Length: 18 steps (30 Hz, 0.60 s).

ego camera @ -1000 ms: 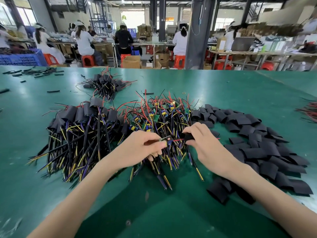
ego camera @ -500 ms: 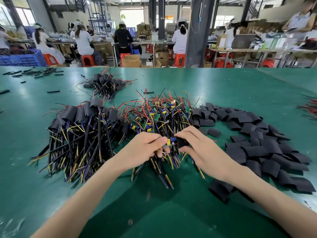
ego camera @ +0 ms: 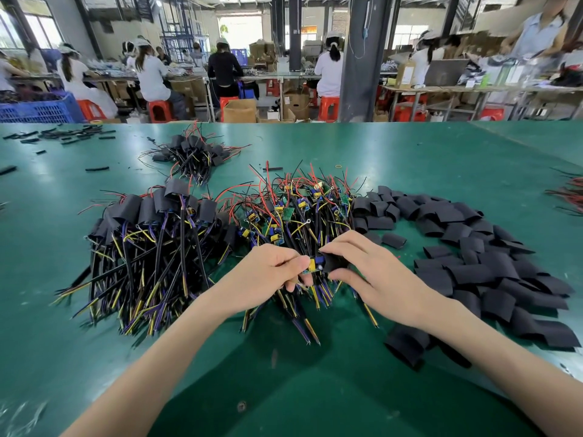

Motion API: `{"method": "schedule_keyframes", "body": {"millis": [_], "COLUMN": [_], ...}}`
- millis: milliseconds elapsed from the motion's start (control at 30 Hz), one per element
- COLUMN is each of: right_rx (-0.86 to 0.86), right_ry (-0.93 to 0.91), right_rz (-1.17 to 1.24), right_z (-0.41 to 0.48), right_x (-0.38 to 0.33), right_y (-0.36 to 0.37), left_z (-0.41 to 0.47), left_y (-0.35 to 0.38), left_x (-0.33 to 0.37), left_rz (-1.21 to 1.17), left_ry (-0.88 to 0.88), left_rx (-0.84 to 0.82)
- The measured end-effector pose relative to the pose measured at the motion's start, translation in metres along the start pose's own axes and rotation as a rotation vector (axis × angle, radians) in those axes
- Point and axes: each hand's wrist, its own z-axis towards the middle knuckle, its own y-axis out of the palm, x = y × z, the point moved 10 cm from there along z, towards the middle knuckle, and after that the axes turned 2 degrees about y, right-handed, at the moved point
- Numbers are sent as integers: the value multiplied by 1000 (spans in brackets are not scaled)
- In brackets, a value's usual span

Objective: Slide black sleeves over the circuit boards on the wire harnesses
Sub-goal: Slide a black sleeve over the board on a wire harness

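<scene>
Got the black sleeve point(ego camera: 335, 261) right up against the circuit board point(ego camera: 313, 265) now, versus apart a second ago. Pinching the board in the left hand point(ego camera: 265, 279), with its wires hanging toward the table point(ego camera: 315, 392). Pinching the sleeve in the right hand point(ego camera: 377, 275), thumb under, fingers over. Runs left-right, with the sleeve mouth just right of the board, so probably needs a straight push leftward. Farther back: bare harnesses point(ego camera: 303, 212), finished ones point(ego camera: 151, 222) left, spare sleeves point(ego camera: 473, 247) right.

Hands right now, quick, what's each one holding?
Left hand: pinching the circuit board.
Right hand: pinching a black sleeve at the board's end.
</scene>
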Motion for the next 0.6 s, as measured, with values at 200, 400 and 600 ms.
{"method": "schedule_keyframes", "body": {"millis": [200, 400, 600], "right_rx": [-24, -94, -157], "right_ry": [-27, -52, -42], "right_rz": [-2, -10, 28], "right_z": [0, 1, -1], "right_x": [-1, 1, 4], "right_y": [1, 6, 9], "left_z": [0, 1, -1], "left_y": [1, 5, 14], "left_x": [3, -4, -9], "left_rz": [66, 122, 114], "left_ry": [27, 20, 7], "left_rx": [-30, -67, -148]}}
